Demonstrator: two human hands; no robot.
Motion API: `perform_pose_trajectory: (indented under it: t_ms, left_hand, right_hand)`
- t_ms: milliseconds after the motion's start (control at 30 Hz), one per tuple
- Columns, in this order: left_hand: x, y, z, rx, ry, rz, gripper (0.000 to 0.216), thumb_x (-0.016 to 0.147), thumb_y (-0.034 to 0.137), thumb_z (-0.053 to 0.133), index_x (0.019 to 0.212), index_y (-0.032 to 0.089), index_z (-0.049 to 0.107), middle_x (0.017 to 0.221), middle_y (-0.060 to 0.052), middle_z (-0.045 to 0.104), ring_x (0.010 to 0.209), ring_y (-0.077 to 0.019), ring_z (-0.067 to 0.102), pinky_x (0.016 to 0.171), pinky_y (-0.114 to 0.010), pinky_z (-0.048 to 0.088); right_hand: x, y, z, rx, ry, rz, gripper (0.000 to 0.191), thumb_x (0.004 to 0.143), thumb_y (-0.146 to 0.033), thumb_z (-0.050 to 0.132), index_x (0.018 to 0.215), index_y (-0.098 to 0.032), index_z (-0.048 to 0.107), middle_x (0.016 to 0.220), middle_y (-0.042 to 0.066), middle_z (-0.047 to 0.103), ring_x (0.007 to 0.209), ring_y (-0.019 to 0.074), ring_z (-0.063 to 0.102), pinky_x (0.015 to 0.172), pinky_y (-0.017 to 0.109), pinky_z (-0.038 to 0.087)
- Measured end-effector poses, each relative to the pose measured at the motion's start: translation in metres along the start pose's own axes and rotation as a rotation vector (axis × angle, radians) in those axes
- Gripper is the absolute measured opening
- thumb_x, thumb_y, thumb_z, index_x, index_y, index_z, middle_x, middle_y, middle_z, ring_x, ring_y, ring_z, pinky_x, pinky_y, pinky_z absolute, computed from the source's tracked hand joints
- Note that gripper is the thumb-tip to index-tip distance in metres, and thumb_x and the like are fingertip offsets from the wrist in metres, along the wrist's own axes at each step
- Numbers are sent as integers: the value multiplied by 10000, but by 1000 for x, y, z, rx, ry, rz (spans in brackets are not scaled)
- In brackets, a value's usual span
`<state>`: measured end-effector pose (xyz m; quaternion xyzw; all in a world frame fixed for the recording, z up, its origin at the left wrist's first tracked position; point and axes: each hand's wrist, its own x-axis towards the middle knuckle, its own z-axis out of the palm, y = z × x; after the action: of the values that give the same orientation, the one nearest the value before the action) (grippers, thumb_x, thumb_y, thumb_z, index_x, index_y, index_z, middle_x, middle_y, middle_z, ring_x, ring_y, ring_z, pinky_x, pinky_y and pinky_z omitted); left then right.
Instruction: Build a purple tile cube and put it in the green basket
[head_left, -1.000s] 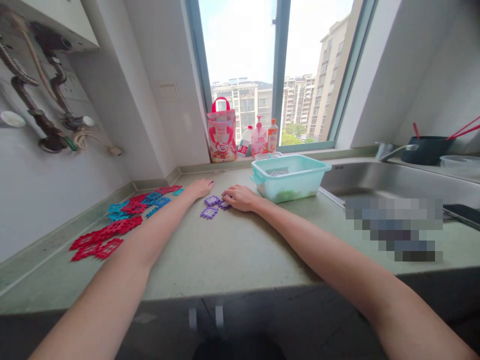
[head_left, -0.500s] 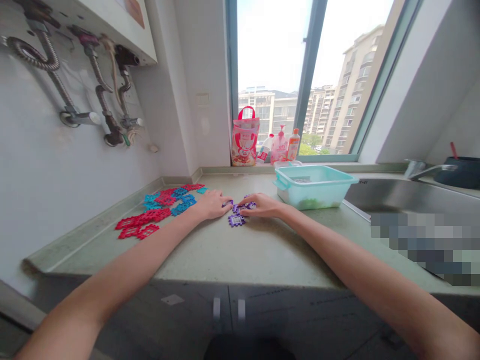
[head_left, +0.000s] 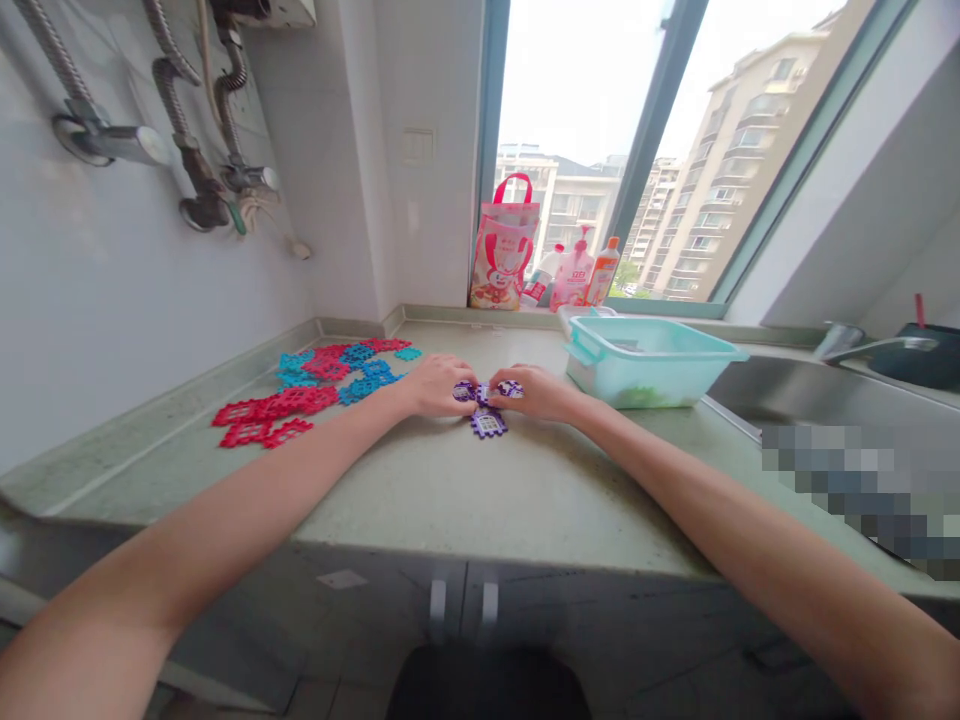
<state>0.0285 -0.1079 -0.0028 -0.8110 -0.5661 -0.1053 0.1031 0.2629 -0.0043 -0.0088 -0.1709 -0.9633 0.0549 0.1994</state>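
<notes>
Right at the centre of the action, the purple plastic lattice tiles [head_left: 487, 423] sit bunched on the counter, notched edges and all, one lying flat just below the hands and two more tucked under the fingers. The left hand [head_left: 435, 386] comes in from one side, the right hand [head_left: 536, 392] from the other, and a second ago they were clearly further apart; now the fingertips nearly meet over the purple pieces! The grip is narrow, fingers curled down on the tiles, though whether that's a firm pinch or just a touch, I can't tell.

Off to the left, past the left hand, lie the blue plastic lattice tiles [head_left: 360, 385] and a spread of red plastic lattice tiles [head_left: 274, 410], several linked into flat chains on the speckled pale green countertop [head_left: 480, 490]. To the right stands a translucent turquoise plastic tub [head_left: 645, 365] with a green patch at its bottom, beside a brushed steel sink [head_left: 795, 392]. Up on the window ledge, a pink printed tote bag [head_left: 504, 258] stands by pink and orange plastic bottles [head_left: 574, 275].
</notes>
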Motion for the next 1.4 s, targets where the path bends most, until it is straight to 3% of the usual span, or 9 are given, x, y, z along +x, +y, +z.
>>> perform_pose_trajectory:
  t_ms: [133,300,433,600,767,967,1267,1400]
  left_hand:
    - [-1,-5,1,-50,17,17,370,878,498,685,1141,256,781,1253,-63,768,1199,-293,679,1096,-403,468]
    - [0,-6,5,-112,28,6,343,873,474,692,1118,250,776,1192,-57,773,1147,-278,685,1045,-381,492]
    - [2,-5,8,-191,35,-13,314,881,446,693,1101,241,781,1154,-57,771,1091,-259,696,999,-362,519]
    - [5,-5,13,-283,42,-53,266,849,405,737,1042,232,793,1176,-55,777,1102,-253,705,1004,-353,531]
    - [6,-7,14,-323,58,-79,274,821,398,765,1035,231,806,1184,-57,784,1109,-255,711,1008,-359,534]
    - [5,-9,13,-339,49,-73,251,830,410,756,1003,239,814,1184,-47,784,1121,-254,708,1008,-363,532]
    - [6,-8,14,-354,24,-71,265,851,433,738,1034,255,809,1147,-39,796,1078,-240,716,973,-344,520]
    - [3,-14,4,-274,11,-68,424,838,515,744,1163,244,782,1192,-62,776,1115,-261,697,999,-353,509]
  right_hand:
    - [-2,1,0,19,-45,-53,302,978,-446,699,1203,-262,782,1063,63,810,986,243,729,901,335,506]
    - [-4,8,-9,24,-63,6,477,912,-433,748,1330,-204,733,1238,116,788,1093,285,729,952,371,526]
    - [-3,11,-16,21,-143,-12,335,888,-368,758,1181,-214,805,1163,96,807,1040,281,739,940,368,527]
    - [-2,7,-18,58,-141,-23,199,895,-305,739,1057,-230,829,1076,59,817,951,240,739,905,341,522]
    - [-2,9,-17,44,-143,-17,221,903,-337,748,1081,-234,830,1141,63,815,991,245,741,908,339,518]
    - [-2,14,-16,20,-129,35,256,894,-391,771,1109,-265,829,1060,36,831,921,236,744,842,332,519]
    - [-3,13,-16,59,-148,46,224,900,-392,767,1082,-284,841,1044,36,834,915,237,745,884,358,547]
    - [-4,19,-19,95,-129,69,307,894,-435,784,1150,-270,824,1113,50,826,991,260,752,935,387,564]
